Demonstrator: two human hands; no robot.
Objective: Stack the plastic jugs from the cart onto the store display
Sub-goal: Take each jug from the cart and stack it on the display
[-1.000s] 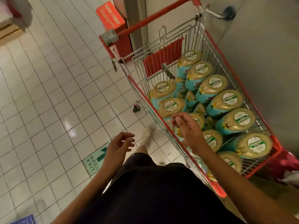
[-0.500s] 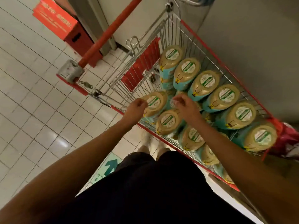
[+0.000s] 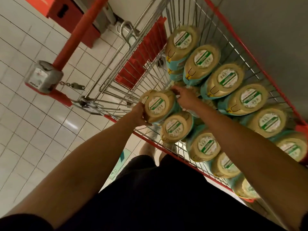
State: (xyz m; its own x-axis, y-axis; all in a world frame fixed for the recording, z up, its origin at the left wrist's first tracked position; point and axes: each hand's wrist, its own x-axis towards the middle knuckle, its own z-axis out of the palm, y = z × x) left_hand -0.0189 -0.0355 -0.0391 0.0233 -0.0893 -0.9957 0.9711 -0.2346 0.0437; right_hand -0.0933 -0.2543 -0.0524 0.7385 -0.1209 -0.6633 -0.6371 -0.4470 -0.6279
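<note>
White floor tiles at nine o'clock, wire cart (image 3: 120, 84) packed with jugs. Left hand (image 3: 139, 114) gripped the jug (image 3: 158, 105) at the cart's nine o'clock end. Right hand (image 3: 185, 99) lay on its three o'clock flank, grip unclear. Pickup step, I judged; next, a lift clear of the rim.

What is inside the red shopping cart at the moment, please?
Gold-topped jugs with teal labels sit in the cart, stacked in layers; the lower ones are mostly covered by those above.
</note>
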